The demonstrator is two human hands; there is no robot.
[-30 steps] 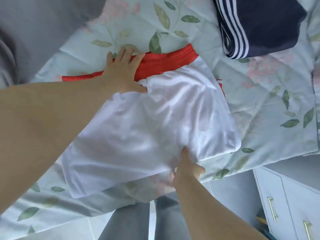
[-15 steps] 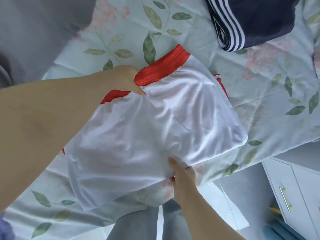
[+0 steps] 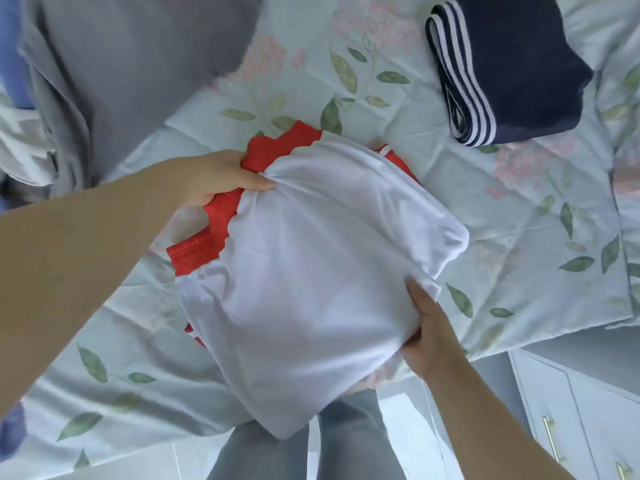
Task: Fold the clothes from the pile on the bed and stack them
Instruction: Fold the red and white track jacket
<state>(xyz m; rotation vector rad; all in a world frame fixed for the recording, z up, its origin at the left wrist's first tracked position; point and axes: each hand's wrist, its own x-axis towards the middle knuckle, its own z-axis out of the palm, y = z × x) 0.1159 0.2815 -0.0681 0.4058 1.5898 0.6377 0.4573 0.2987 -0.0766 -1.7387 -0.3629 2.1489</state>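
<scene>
White shorts with a red waistband (image 3: pixel 304 271) are folded and held just above the floral bedspread (image 3: pixel 519 209) at the bed's near edge. My left hand (image 3: pixel 221 174) grips the red waistband at the upper left of the bundle. My right hand (image 3: pixel 429 330) holds the lower right edge, thumb on top and fingers hidden underneath. A folded navy garment with white stripes (image 3: pixel 505 67) lies on the bed at the upper right.
A grey cloth (image 3: pixel 131 74) lies heaped at the upper left of the bed. A white cabinet with gold handles (image 3: pixel 581 420) stands on the floor at the lower right. My grey trouser legs (image 3: pixel 349 441) show below the bed's edge.
My left hand went from lying flat on the waistband to gripping it. Both hands have gathered the shorts into a tighter fold and lifted them; my right hand shifted rightward along the hem.
</scene>
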